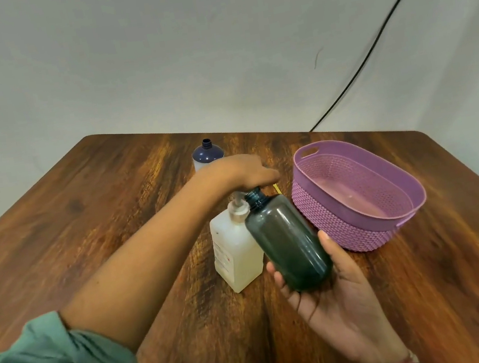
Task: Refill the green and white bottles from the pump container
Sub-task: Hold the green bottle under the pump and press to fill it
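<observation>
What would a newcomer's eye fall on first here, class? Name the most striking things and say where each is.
In the middle of the table, the left hand presses down on top of the pump container, while the right hand holds the green bottle tilted, its open mouth at the pump. To the right sits a purple basket, and an uncapped blue-and-white bottle stands behind the left hand.

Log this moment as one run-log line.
left hand: flat on pump container top | right hand: holds green bottle tilted, mouth at pump | white bottle: upright behind, uncapped | purple basket: at right
</observation>
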